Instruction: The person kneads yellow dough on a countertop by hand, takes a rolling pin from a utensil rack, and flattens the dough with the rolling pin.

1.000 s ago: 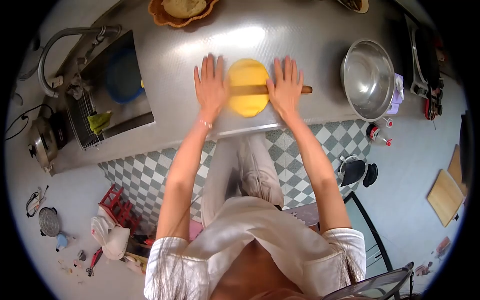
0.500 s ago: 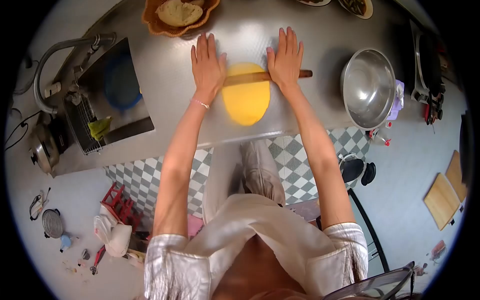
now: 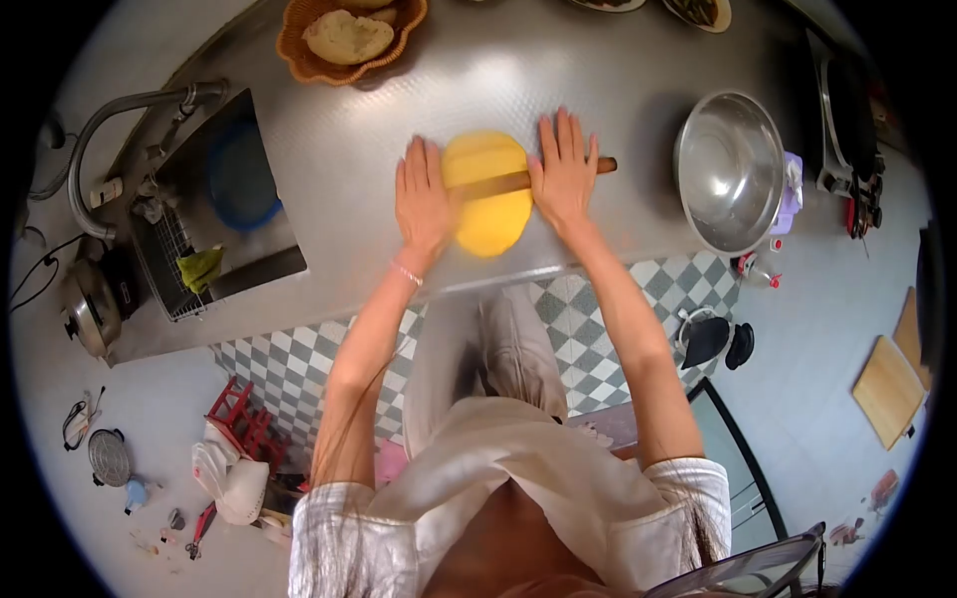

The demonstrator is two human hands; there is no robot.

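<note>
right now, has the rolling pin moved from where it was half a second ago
Yes: the rolling pin has moved toward the near edge of the counter, lying closer to that edge than it did half a second ago.

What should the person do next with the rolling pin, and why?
Perhaps push the rolling pin away from the body: it crosses the yellow dough near its middle, leaving dough beyond, and the left hand and right hand rest over the pin on either side.

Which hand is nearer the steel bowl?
Right. The right hand lies on the rolling pin, left of the steel bowl and apart from it; the left hand is farther off, beyond the yellow dough.
</note>
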